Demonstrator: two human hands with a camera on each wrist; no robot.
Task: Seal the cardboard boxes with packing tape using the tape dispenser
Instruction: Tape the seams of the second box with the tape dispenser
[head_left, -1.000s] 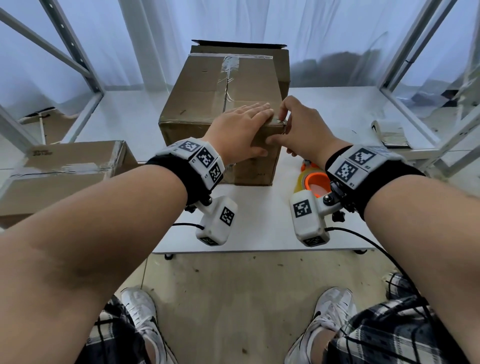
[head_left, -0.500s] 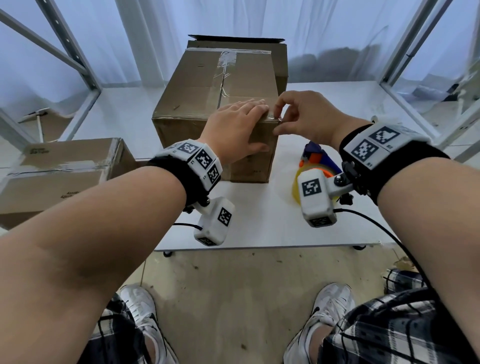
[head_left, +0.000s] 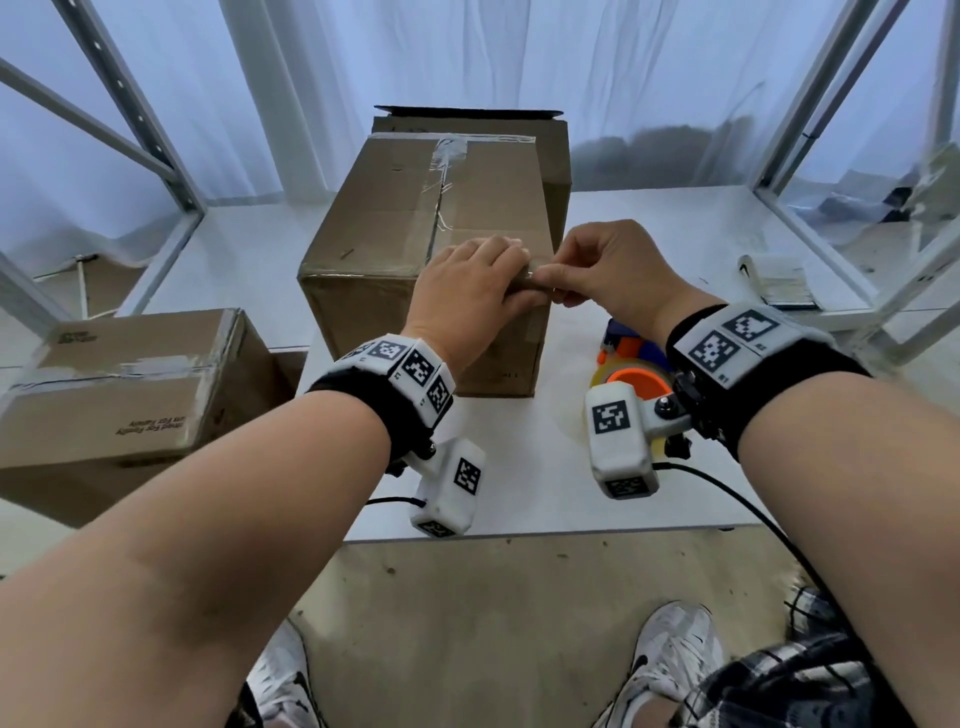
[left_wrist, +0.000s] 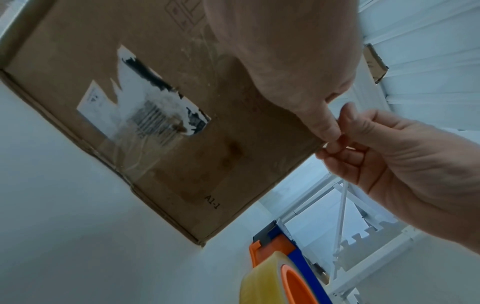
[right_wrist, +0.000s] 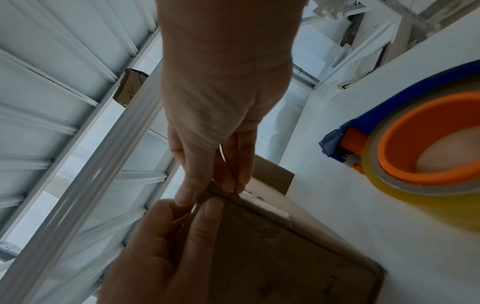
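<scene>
A brown cardboard box (head_left: 395, 234) with old clear tape along its top seam stands in the middle of the white table. My left hand (head_left: 519, 270) lies flat over its near right top corner, fingers straight on top and thumb (left_wrist: 324, 127) along the front face. My right hand (head_left: 545, 283) meets it there; thumb and forefinger pinch what looks like a clear tape end at the box's corner (right_wrist: 207, 191). The blue and orange tape dispenser (head_left: 631, 358) with its clear roll (right_wrist: 428, 154) lies on the table under my right wrist, held by neither hand.
A second box (head_left: 556, 150) stands right behind the first. A flatter taped box (head_left: 130, 384) sits lower at the left. A booklet (head_left: 779, 280) lies at the table's right. White metal frame posts (head_left: 130, 119) flank both sides. The table's front edge (head_left: 519, 530) is near me.
My right hand has moved along the box's right top edge toward me and now pinches at the corner beside my left thumb. The left hand and the box have stayed put.
</scene>
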